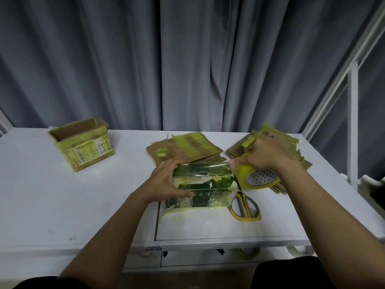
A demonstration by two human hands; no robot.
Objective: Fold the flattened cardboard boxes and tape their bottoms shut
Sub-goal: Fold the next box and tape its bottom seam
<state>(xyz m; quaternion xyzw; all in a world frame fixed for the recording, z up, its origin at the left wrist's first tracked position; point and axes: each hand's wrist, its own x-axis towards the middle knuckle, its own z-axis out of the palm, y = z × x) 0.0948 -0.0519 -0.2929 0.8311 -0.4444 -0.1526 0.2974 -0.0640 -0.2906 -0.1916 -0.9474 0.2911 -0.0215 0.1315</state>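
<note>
A green printed box stands bottom-up near the table's front middle, its flaps crossed by shiny tape. My left hand grips its left end, fingers over the top edge and thumb on the near side. My right hand holds a yellow tape roll just past the box's right end, with a stretch of tape running from the roll across the box. Two piles of flattened cardboard lie behind: one in the middle, one at the right, partly hidden by my right hand.
Yellow-and-grey scissors lie on the white table just right of the box. A folded open cardboard box stands at the back left. Grey curtains hang behind; a white frame rises at the right. Another tape roll sits below the table edge.
</note>
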